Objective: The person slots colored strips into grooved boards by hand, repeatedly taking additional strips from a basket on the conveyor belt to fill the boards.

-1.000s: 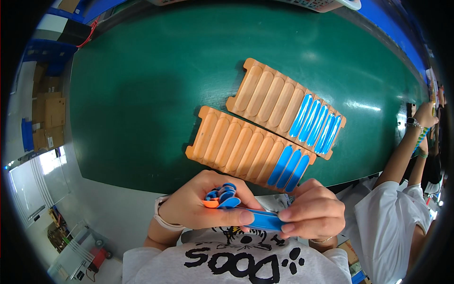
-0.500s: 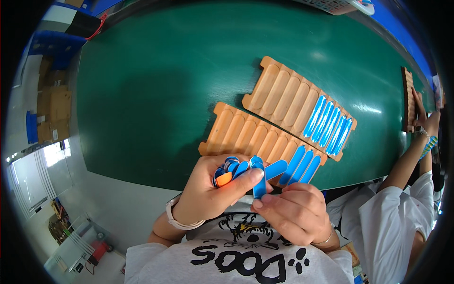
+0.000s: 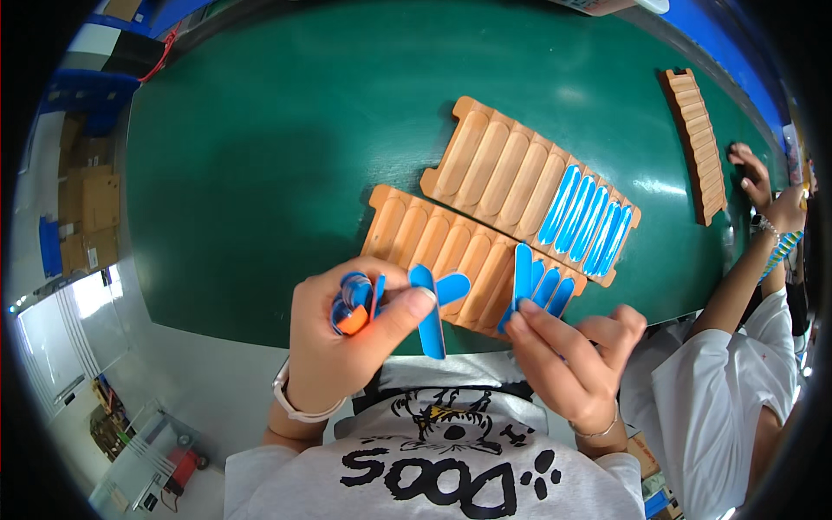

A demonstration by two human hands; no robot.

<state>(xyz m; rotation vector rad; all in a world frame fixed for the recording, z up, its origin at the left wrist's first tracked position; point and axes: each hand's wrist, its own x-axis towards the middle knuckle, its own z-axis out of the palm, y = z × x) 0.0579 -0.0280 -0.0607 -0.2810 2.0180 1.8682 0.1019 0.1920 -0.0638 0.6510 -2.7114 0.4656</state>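
My left hand (image 3: 325,334) is closed round a bunch of blue strips (image 3: 430,328) with rounded ends. Two of them cross at the thumb; others look curled in the palm, beside an orange piece (image 3: 354,321). Between thumb and fingers, my right hand (image 3: 572,360) pinches a single blue strip (image 3: 523,274), at the slots of the near wooden tray (image 3: 407,227). Several blue strips (image 3: 562,296) lie in that tray's right-hand slots, while its left slots are bare. Whether the pinched strip touches its slot I cannot tell.
A second slotted wooden tray (image 3: 498,169) lies just beyond, with shiny blue strips (image 3: 582,217) on its right side. Further right on the green table (image 3: 260,147) is another wooden tray (image 3: 698,143), near a co-worker's hands (image 3: 754,178). A pale basket (image 3: 598,7) sits at the far edge.
My hands have moved apart. The right has carried one strip from the left hand's bunch to the near tray. The co-worker's hand has come off the tray at far right.
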